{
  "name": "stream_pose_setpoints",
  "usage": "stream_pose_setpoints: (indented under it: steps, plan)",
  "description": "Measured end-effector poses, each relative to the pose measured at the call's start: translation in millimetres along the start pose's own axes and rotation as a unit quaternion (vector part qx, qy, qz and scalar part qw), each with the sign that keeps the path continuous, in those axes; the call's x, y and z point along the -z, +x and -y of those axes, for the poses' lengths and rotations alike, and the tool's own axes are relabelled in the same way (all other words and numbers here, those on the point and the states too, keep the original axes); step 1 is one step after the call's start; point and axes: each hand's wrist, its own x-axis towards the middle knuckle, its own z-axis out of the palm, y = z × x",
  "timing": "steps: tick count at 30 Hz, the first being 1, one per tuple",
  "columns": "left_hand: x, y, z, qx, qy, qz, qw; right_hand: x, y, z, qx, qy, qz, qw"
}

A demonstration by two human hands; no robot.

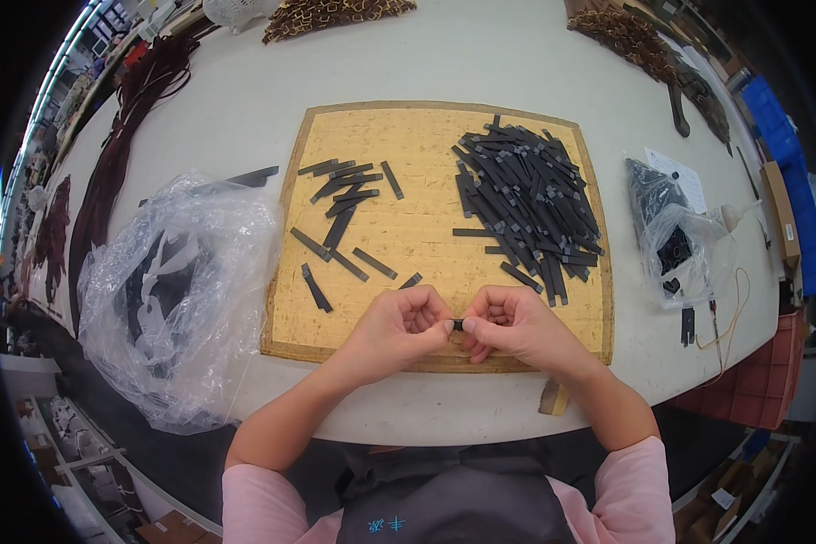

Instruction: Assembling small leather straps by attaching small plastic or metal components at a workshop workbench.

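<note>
Both hands meet over the near edge of a yellow board [408, 227] with a brown taped rim. Between the fingertips is a small black strip [458, 325], mostly hidden. My left hand [406, 322] pinches its left end with thumb and forefinger, and my right hand [508, 325] pinches the right end the same way. A large heap of black strips [530, 195] with greyish ends covers the board's right side. Fewer black strips [340, 208] lie scattered over its left part, some overlapping.
A clear plastic bag [190, 308] with dark contents sits left of the board. Another bag [680, 245] of black pieces lies to the right, near a thin orange cord [737, 313]. Dark red straps [131, 154] hang along the left; chain piles [335, 16] lie at the far edge.
</note>
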Motion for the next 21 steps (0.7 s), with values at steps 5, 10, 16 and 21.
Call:
stream_pose_setpoints:
  steps: [5,10,16,21]
  plan:
    - [0.9,0.3,-0.4,0.013,-0.026,0.007,1.000,1.7,1.1,-0.3,-0.006,0.004,0.008,1.000]
    - [0.9,0.5,-1.9,0.015,-0.028,0.010,0.999,2.2,3.1,-0.3,-0.008,-0.003,0.004,1.000]
    - [0.1,1.3,-3.7,0.019,-0.034,0.008,0.999,2.5,3.2,0.3,-0.014,-0.004,0.000,1.000]
    - [-0.1,1.1,-4.5,0.019,-0.035,0.009,0.999,3.5,2.4,0.4,-0.017,0.001,0.010,1.000]
